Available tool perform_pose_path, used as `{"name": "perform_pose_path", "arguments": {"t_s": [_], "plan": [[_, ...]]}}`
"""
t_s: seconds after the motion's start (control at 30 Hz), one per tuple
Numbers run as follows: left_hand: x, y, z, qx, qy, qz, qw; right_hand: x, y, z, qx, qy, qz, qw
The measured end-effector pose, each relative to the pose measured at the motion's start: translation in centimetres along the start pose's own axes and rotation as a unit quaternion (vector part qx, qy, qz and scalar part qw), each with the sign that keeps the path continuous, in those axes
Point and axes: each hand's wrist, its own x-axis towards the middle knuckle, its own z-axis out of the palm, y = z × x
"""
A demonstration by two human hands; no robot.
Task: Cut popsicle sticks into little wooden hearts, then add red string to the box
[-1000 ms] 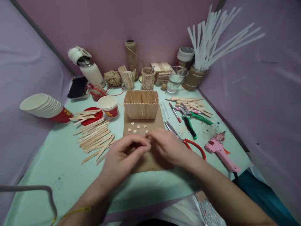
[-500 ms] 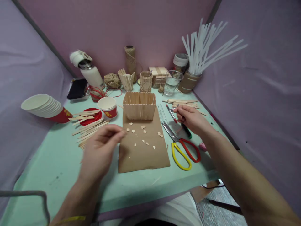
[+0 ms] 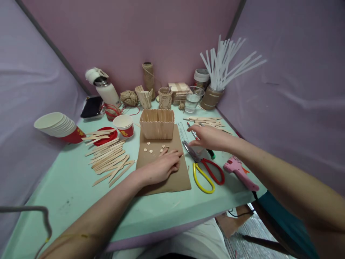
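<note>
My left hand [image 3: 163, 166] rests on a brown cardboard sheet [image 3: 164, 187], fingers reaching forward and partly spread over it. Small pale wooden pieces [image 3: 145, 150], some heart-shaped, lie just beyond its fingers; others may be under the hand. My right hand [image 3: 206, 137] is at the sheet's right, palm down, thumb and forefinger apart. A red-and-silver pen [image 3: 193, 131] lies between these fingers, apparently not gripped. Beneath the thumb are the blades of scissors [image 3: 206, 172] with one yellow and one red handle. A slatted wooden box [image 3: 157, 128] stands on the sheet's far end.
Loose craft sticks [image 3: 110, 156] and a red dish [image 3: 110, 137] lie left, near paper cups [image 3: 58, 126]. A pink glue gun [image 3: 240, 172] sits right. Along the back stand a bottle [image 3: 109, 94], twine [image 3: 129, 98], a water cup [image 3: 192, 102] and a jar of white strips [image 3: 212, 98].
My left hand has moved right and down onto the cardboard, its pinch loosened. My right hand has shifted left and lower, its fingers parting over the pen. The view has turned slightly, showing the whole glue gun.
</note>
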Motion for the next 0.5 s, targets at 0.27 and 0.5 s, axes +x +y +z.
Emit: {"name": "perform_pose_path", "arguments": {"t_s": [0.27,0.5], "plan": [[-0.3,-0.2,-0.6,0.018,0.037,0.005,0.999,0.4,-1.8,1.9,-0.178,-0.099,-0.019,0.979],[0.6,0.1,-1.2,0.043,0.069,0.005,0.997,1.0,-1.1,2.1,-0.128,-0.060,-0.048,0.989]]}}
